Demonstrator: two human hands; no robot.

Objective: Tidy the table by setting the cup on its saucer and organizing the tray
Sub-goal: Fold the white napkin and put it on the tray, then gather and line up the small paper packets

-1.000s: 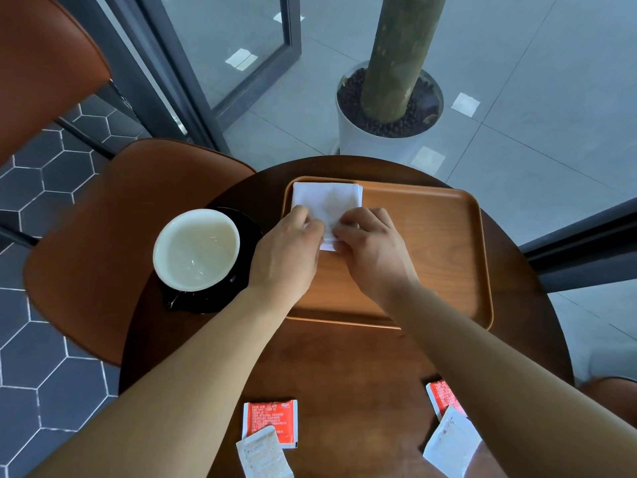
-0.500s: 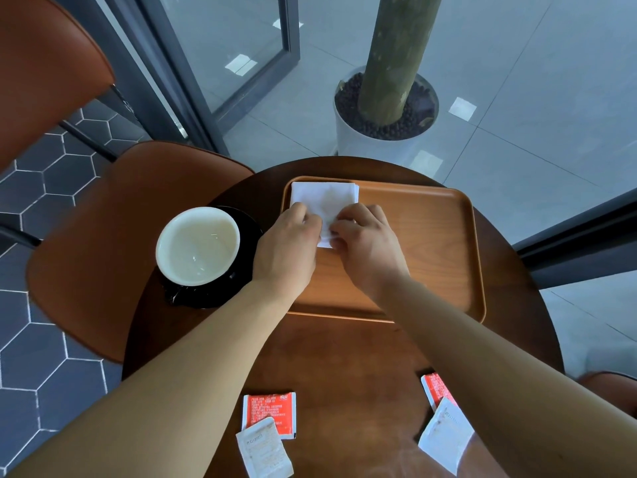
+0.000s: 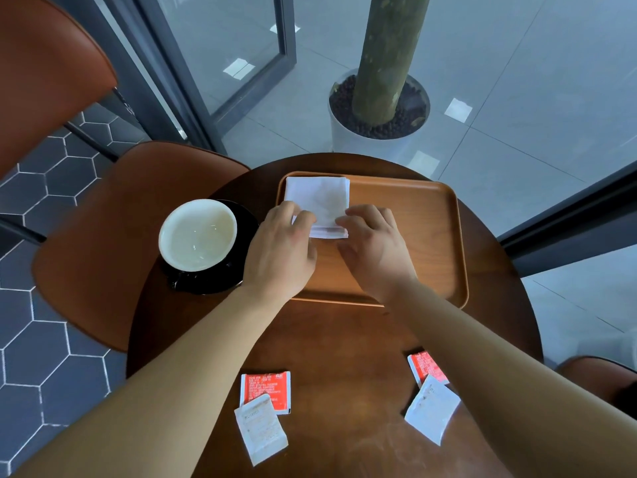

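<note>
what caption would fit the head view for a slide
Both hands, left and right, press a folded white napkin into the tray corner, cup on its saucer alongside.

Most of the tray (image 3: 413, 236) is bare on its right side. The napkin (image 3: 319, 198) fills its far left corner. The cup (image 3: 198, 234) blocks the desk's (image 3: 344, 339) left edge. Packets (image 3: 265, 391) lie along the near edge, with bare desk between them.
</note>
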